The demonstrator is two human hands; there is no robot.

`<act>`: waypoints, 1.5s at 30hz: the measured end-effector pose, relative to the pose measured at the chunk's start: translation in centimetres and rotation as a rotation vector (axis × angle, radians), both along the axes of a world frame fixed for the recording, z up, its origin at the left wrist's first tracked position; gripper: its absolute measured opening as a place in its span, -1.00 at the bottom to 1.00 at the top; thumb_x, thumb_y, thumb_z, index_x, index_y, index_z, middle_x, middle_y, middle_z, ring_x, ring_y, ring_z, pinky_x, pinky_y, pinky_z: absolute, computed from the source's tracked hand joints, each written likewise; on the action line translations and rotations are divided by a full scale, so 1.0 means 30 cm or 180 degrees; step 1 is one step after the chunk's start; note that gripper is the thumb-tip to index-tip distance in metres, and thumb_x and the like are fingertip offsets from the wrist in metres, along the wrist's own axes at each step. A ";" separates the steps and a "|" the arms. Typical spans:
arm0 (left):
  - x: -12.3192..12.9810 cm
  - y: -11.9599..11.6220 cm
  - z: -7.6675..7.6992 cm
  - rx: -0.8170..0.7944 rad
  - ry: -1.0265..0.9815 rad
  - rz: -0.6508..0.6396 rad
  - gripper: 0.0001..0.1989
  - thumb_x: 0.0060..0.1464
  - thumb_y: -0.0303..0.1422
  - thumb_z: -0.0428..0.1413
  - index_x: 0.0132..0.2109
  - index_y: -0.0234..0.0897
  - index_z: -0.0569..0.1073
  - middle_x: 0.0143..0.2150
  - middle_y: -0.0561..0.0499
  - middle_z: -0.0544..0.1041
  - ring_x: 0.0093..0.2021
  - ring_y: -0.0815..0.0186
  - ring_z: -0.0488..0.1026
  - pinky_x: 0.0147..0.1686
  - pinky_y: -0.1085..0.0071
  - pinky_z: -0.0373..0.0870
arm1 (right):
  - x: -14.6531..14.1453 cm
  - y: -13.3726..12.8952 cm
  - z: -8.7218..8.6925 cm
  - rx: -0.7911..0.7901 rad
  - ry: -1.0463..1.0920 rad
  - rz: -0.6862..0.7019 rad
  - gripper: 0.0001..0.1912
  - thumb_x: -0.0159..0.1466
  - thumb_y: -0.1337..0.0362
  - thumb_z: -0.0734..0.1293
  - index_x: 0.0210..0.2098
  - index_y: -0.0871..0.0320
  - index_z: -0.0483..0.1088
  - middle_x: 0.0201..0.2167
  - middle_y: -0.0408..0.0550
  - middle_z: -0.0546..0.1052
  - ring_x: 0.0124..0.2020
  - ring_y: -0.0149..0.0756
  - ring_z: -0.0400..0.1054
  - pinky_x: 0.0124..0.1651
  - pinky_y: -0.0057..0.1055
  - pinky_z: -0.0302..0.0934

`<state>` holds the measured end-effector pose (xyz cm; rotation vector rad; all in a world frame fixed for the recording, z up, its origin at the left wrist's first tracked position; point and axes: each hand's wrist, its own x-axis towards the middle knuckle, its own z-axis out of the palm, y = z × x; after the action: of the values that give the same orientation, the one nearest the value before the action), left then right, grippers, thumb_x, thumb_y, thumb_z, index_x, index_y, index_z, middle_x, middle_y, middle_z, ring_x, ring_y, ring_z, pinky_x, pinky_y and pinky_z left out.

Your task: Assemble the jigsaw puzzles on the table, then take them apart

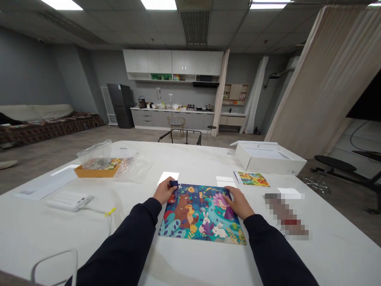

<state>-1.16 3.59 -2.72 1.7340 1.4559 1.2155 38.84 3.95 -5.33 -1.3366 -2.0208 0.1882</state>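
A colourful jigsaw puzzle (205,214) with a bear, white rabbits and a purple peacock lies flat on the white table before me. At its far left corner my left hand (164,191) pinches a dark blue puzzle piece (174,183), tilted up from the picture. The corner beneath that piece is partly hidden by my fingers. My right hand (239,203) rests on the puzzle's far right corner and side, its fingers spread along the edge and holding nothing loose.
At left stand an orange box tray (97,171) with puzzle pieces, crumpled clear plastic (133,167), and a white power bank (70,201) with a cable. A white box (268,159) and a picture card (254,179) lie at right, near a blurred-out item (287,217).
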 end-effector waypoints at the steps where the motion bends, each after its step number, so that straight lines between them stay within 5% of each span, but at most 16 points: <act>1: 0.000 0.003 -0.003 -0.0030 -0.0118 -0.0010 -0.83 0.00 -0.36 0.18 -0.21 -0.23 0.40 -0.38 0.08 0.52 -0.35 0.27 0.50 -0.31 0.39 0.41 | 0.001 0.000 -0.001 0.0000 -0.0001 -0.0009 -0.56 0.34 0.06 0.28 0.11 0.16 0.44 0.10 0.15 0.54 0.15 0.03 0.38 0.25 0.02 0.24; 8: -0.013 -0.017 0.017 0.0582 0.1183 -0.0042 -0.89 0.02 -0.47 0.17 -0.27 -0.20 0.42 -0.28 0.01 0.52 -0.21 0.21 0.45 -0.19 0.31 0.36 | 0.003 0.005 -0.007 0.0016 0.0040 0.0004 -0.57 0.33 0.06 0.29 0.10 0.13 0.45 0.08 0.13 0.55 0.13 0.01 0.40 0.24 0.01 0.25; 13: -0.004 -0.039 0.043 0.0401 0.1586 -0.0319 -0.85 0.05 -0.55 0.07 -0.28 -0.18 0.36 -0.28 0.01 0.52 -0.21 0.21 0.48 -0.18 0.33 0.35 | 0.002 0.002 -0.014 0.0027 0.0109 0.0000 -0.53 0.34 0.05 0.29 0.16 0.14 0.41 0.12 0.16 0.52 0.18 0.05 0.36 0.27 0.06 0.22; 23: -0.032 -0.054 0.096 0.0368 0.1172 -0.0200 -0.82 0.09 -0.45 0.12 -0.13 -0.19 0.42 -0.24 0.01 0.56 -0.23 0.23 0.49 -0.17 0.34 0.38 | -0.002 0.001 -0.010 -0.0154 0.0161 -0.0085 -0.48 0.32 0.11 0.30 0.24 0.07 0.28 0.14 0.10 0.47 0.22 0.04 0.30 0.28 0.06 0.18; 29: -0.102 -0.071 0.060 -0.0460 0.0661 -0.0620 -0.65 -0.12 -0.43 0.21 -0.09 -0.25 0.55 -0.19 -0.03 0.55 -0.27 0.24 0.49 -0.36 0.41 0.43 | -0.029 -0.014 0.029 -0.0100 0.0534 0.0040 -0.45 0.25 0.22 0.33 0.23 0.05 0.25 0.15 0.08 0.39 0.21 -0.01 0.30 0.27 0.03 0.21; 38: -0.061 -0.081 0.062 -0.0009 0.1045 -0.0493 -0.52 -0.21 -0.53 0.25 -0.04 -0.21 0.60 -0.06 -0.12 0.53 0.00 0.06 0.46 -0.08 0.25 0.47 | -0.049 -0.028 0.068 0.0060 0.1004 0.0064 -0.44 0.17 0.28 0.39 0.18 0.01 0.36 0.08 0.04 0.40 0.07 -0.06 0.38 0.09 -0.07 0.39; 42: -0.046 -0.084 0.059 -0.0129 0.0816 -0.0375 -0.37 -0.23 -0.57 0.20 0.09 -0.21 0.55 -0.07 -0.08 0.45 -0.22 0.23 0.46 -0.29 0.35 0.45 | -0.044 -0.016 0.045 -0.0021 0.1013 0.0167 -0.51 0.21 0.25 0.36 0.15 0.02 0.41 0.06 0.04 0.46 0.09 -0.04 0.40 0.10 -0.05 0.39; 45: -0.040 -0.082 0.056 -0.0119 0.0660 -0.0379 -0.45 -0.21 -0.56 0.18 0.02 -0.23 0.58 -0.09 -0.06 0.44 -0.25 0.27 0.46 -0.31 0.38 0.44 | -0.044 -0.013 0.037 -0.0073 0.1029 0.0209 -0.54 0.22 0.23 0.36 0.12 0.03 0.42 0.06 0.05 0.46 0.10 -0.03 0.39 0.08 -0.06 0.41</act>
<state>-2.37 1.12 -1.02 1.9382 1.4572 0.9647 37.53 3.55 -4.22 -1.1696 -1.7935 0.4304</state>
